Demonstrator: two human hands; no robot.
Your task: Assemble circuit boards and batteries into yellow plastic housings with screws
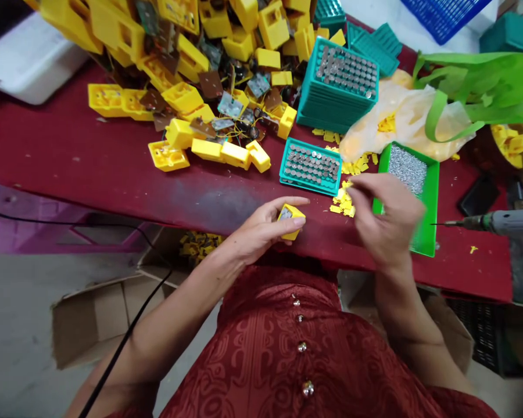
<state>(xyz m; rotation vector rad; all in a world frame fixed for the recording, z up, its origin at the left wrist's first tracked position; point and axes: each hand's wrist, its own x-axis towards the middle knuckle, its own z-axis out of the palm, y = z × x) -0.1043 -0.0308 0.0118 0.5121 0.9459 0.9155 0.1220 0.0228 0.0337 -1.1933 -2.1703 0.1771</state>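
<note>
Holding a yellow housing between thumb and fingers, the left hand is near the frame's centre. To its right, the right hand, blurred, has bent fingers just beside small yellow pieces; if it pinches one, I cannot tell. These pieces are nearer to this hand, and a teal tray lies at their upper left

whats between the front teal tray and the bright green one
Small yellow pieces lie there, with the right hand partly in front, as the head view shows.
</note>
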